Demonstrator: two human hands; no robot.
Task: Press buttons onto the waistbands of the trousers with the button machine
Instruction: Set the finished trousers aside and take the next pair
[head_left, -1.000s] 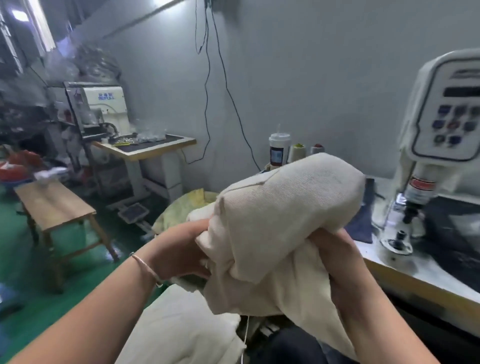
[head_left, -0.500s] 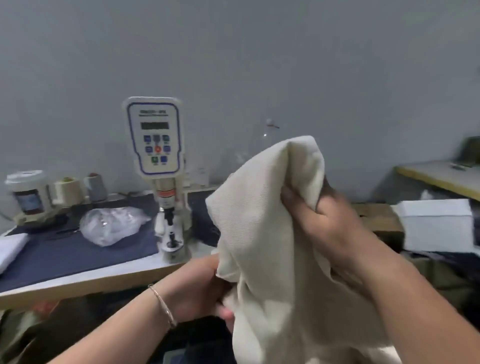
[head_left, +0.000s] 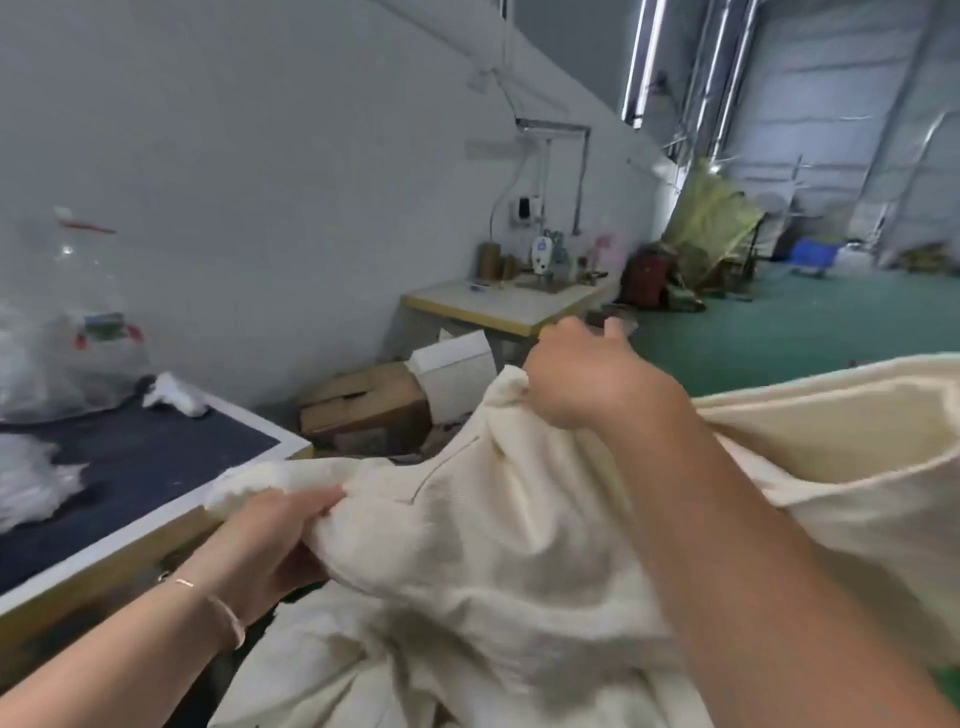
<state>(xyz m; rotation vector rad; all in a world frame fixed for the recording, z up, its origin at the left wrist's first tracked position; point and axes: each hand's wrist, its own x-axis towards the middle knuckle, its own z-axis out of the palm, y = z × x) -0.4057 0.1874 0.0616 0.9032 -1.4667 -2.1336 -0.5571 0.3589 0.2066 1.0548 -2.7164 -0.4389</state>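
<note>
A pair of cream trousers (head_left: 467, 561) fills the lower middle of the head view, spread between both hands. My left hand (head_left: 265, 545) grips a fold of the cloth at the lower left, by the edge of the work table (head_left: 171, 514). My right hand (head_left: 587, 379) holds a bunched part of the cloth higher up, right of centre, with thumb and forefinger sticking up. More cream fabric (head_left: 841, 447) lies to the right behind my right forearm. The button machine is out of view.
The dark-topped work table carries clear plastic bags (head_left: 57, 332) and white scraps (head_left: 176, 395). Cardboard boxes (head_left: 363, 405) sit on the floor by the wall. A second sewing table (head_left: 498, 306) stands further back. Green floor (head_left: 810, 332) stretches to the right.
My view has swung far to the right, so the button machine has left the frame. Both hands have carried the trousers rightward and lower, and the cloth is more spread out.
</note>
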